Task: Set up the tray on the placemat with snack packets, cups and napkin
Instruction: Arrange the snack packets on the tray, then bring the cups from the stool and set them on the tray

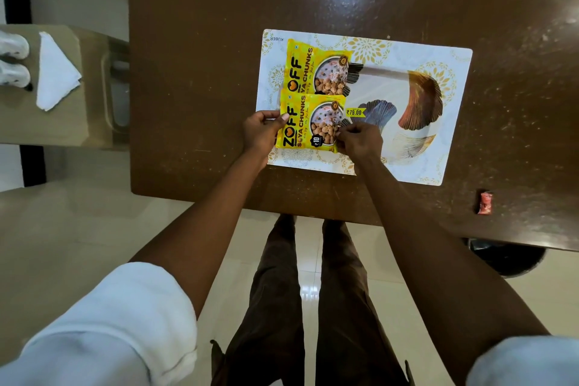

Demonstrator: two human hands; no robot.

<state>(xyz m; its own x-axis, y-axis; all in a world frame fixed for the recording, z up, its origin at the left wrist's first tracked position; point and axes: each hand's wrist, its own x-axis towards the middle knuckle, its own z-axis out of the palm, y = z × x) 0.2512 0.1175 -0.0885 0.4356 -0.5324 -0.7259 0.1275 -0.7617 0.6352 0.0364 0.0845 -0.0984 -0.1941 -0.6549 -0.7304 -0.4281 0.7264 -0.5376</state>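
My left hand and right hand pinch opposite edges of the near packet, at the placemat's near-left part, just overlapping the second packet. It looks light, crinkly and slippery, so I judge the sealed edges the best hold.

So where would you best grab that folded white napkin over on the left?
Probably the napkin is best pinched at its pointed corner, the one facing the table, coming down from above on that side. It lies flat, folded into a triangle, so that corner offers a free edge to get under. Pinching all the layers there should keep the fold together.
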